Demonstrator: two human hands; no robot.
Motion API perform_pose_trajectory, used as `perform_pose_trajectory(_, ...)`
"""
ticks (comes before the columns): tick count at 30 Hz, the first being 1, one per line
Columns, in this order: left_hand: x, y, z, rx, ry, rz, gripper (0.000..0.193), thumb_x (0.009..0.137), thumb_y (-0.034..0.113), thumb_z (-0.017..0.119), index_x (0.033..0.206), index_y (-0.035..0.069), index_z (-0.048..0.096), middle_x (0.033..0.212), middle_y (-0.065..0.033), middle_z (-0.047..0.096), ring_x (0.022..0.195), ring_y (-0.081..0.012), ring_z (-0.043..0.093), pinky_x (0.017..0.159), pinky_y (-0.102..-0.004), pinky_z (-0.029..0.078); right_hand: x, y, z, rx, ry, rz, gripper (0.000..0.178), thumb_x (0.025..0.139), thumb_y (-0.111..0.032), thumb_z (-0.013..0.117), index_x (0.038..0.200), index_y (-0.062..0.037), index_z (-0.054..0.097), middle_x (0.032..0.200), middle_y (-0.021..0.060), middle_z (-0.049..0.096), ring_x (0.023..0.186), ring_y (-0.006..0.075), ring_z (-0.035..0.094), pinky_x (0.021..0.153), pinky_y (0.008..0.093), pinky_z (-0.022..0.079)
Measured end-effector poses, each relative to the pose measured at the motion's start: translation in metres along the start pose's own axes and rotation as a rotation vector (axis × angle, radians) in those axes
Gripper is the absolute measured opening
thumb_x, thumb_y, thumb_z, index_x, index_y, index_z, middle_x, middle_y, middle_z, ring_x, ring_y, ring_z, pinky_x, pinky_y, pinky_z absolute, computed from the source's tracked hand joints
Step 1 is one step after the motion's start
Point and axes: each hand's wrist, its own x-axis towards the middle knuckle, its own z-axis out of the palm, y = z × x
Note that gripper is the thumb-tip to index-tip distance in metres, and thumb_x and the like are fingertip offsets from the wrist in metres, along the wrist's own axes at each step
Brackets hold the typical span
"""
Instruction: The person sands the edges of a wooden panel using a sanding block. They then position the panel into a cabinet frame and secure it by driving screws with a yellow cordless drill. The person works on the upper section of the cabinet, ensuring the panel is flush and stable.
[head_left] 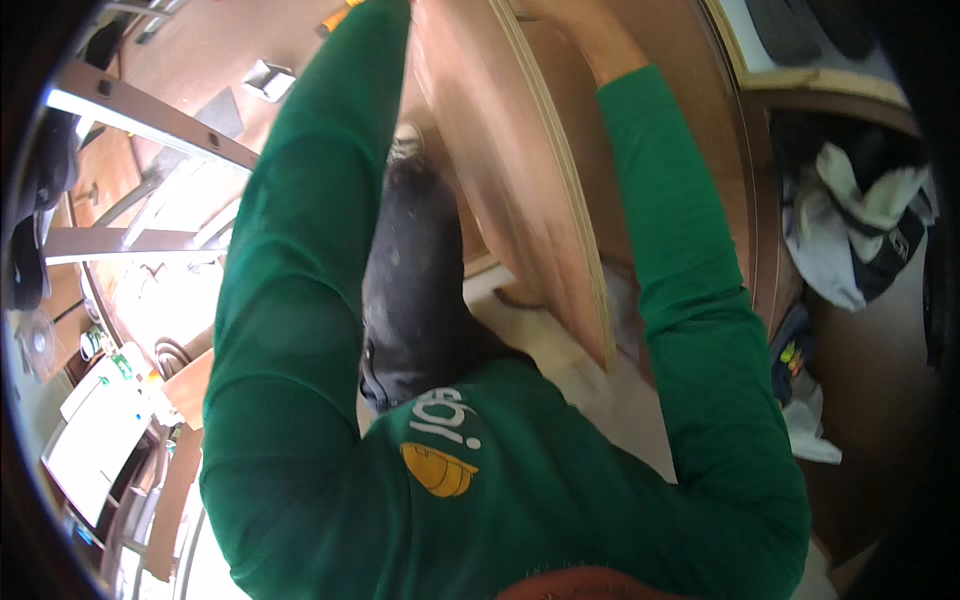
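The room is a workshop with a brown floor (200, 50) and a metal ladder (150, 115) lying at the left. A large plywood sheet (520, 170) stands upright, its pale edge facing the person. Both arms in green sleeves (290, 300) reach up beside it. The right hand (590, 30) touches the sheet's upper part; I cannot tell how its fingers are set. The left hand is out of view.
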Motion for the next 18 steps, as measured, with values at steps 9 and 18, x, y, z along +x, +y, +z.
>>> perform_pose_trajectory(9,-0.009,0.005,-0.014,-0.015,-0.040,-0.014,0.031,0.103,0.022,0.041,0.117,0.002,0.061,0.111,-0.0286,0.070,0.106,-0.0452,0.065,0.099,-0.0522,0.047,-0.218,-0.048,-0.026,0.054,0.091,0.086,0.049,0.106,-0.035,0.041,0.112,0.0077,0.064,0.102,0.0280,0.071,0.099,0.0407,0.068,0.091,0.0449,0.052)
perform_pose_trajectory(18,-0.027,0.005,0.002,-0.023,-0.099,-0.018,0.033,0.103,0.022,0.041,0.117,0.002,0.062,0.111,-0.0291,0.070,0.106,-0.0460,0.065,0.099,-0.0522,0.047,-0.436,-0.084,-0.058,0.043,-0.186,0.608,0.053,0.109,-0.030,0.048,0.145,0.0095,0.046,0.138,0.0315,0.057,0.131,0.0421,0.055,0.112,0.0442,0.041)
